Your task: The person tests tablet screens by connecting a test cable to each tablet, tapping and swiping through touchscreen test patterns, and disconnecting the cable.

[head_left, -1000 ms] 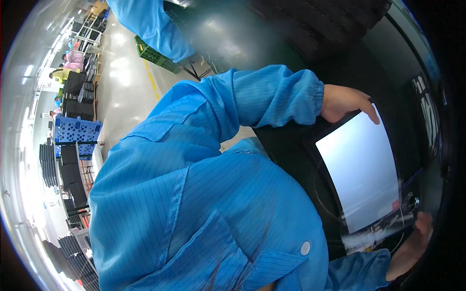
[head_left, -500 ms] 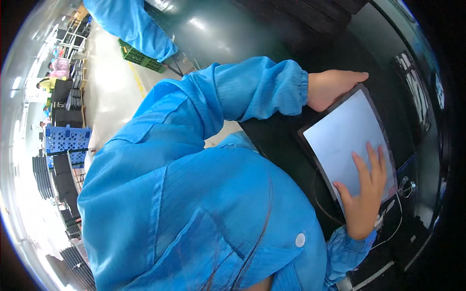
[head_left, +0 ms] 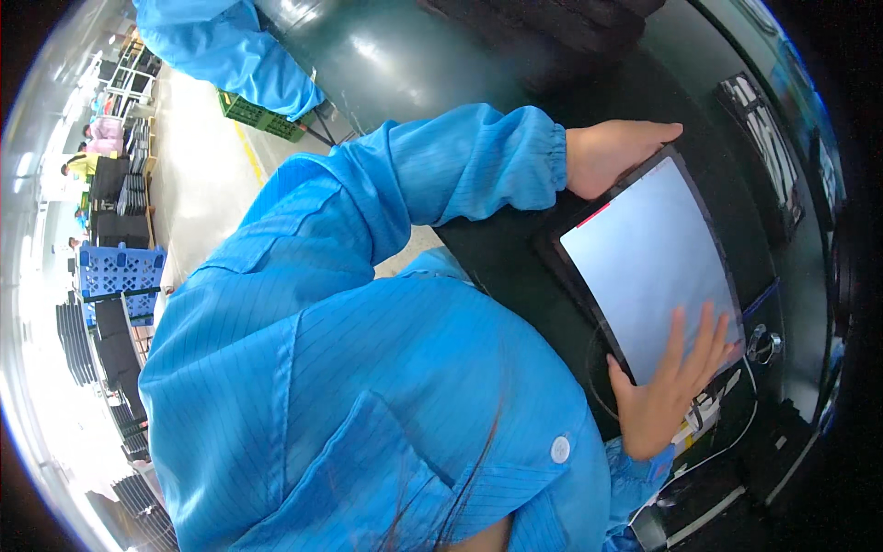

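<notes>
A flat display panel [head_left: 648, 248] with a bright whitish face and dark border lies tilted on the dark table, at the right of the head view. A narrow red strip shows along its upper left edge. My left hand [head_left: 614, 155] grips the panel's far edge; one finger stretches along the border and the others are partly hidden. On the panel's near end rests my right hand [head_left: 664, 386], palm down, fingers spread and thumb at the left border. Both arms are in blue sleeves.
A slotted black tray with pale strips [head_left: 762, 138] lies beyond the panel. A white cable [head_left: 750, 414] curves beside my right hand, near a small round metal piece [head_left: 765, 345]. Black cloth [head_left: 552, 37] lies at the back. Another person's blue sleeve [head_left: 230, 55] shows upper left, above a green crate [head_left: 262, 115].
My right hand has slid toward the panel's near edge, fingers still spread. The red strip now shows on the panel. My left hand keeps its place at the far edge; the whole view has shifted slightly.
</notes>
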A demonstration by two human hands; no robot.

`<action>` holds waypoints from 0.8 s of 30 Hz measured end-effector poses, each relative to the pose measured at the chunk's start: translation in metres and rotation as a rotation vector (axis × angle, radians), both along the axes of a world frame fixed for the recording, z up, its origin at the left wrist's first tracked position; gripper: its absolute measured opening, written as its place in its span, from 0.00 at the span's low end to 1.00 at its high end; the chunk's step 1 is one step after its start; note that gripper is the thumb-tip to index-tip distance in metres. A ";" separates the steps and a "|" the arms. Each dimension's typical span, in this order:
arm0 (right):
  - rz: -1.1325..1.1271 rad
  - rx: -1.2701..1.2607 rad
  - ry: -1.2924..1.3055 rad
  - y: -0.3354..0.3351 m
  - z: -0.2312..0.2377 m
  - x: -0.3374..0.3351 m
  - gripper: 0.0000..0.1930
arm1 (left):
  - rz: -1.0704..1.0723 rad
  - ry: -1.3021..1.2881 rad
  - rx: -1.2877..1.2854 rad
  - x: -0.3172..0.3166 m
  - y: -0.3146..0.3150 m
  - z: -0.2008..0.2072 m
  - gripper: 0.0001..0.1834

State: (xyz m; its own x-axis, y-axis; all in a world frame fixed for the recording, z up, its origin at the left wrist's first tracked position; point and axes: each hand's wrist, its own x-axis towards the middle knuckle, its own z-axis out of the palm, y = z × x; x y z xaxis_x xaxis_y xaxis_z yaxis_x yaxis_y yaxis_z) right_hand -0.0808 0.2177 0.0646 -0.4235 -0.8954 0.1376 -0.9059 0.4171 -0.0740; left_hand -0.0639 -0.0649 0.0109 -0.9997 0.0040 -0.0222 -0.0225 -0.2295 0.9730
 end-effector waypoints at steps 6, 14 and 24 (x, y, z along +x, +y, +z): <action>-0.048 -0.138 0.065 0.000 -0.011 -0.006 0.48 | 0.104 -0.262 0.382 -0.009 0.003 0.009 0.21; -0.171 -0.244 0.106 -0.005 -0.019 -0.006 0.51 | 0.185 -0.321 0.470 -0.019 0.003 0.015 0.20; -0.151 -0.285 -0.058 0.004 -0.012 -0.017 0.55 | 0.126 -0.295 0.541 -0.021 0.001 0.006 0.22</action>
